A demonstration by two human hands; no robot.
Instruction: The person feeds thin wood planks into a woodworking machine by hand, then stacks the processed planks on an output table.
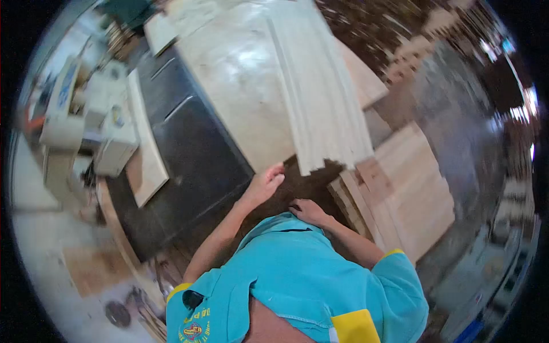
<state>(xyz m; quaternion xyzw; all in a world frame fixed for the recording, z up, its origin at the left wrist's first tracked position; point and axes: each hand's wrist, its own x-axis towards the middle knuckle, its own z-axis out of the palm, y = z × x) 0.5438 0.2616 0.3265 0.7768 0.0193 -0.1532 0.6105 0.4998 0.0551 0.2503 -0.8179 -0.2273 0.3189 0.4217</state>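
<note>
My left hand [265, 186] is raised near the front corner of the dark sewing table [189, 148]. Its fingers are loosely bent and apart, and I see nothing in them. Just beyond the fingertips lies the near end of a broad pale sheet [240, 86]. Lower down, my right hand [310, 212] rests against the hem of the turquoise shirt [286, 257], fingers curled under. Whatever they may hold is hidden. In front of both hands, long pale strips [326, 103] with a ragged near end lie over the sheet.
On the left stands a white sewing machine [106, 114], with a narrow pale board [146, 154] beside it on the dark top. A stack of light wooden boards [406, 183] sits to the right. Brown scraps [366, 23] spread at the back right.
</note>
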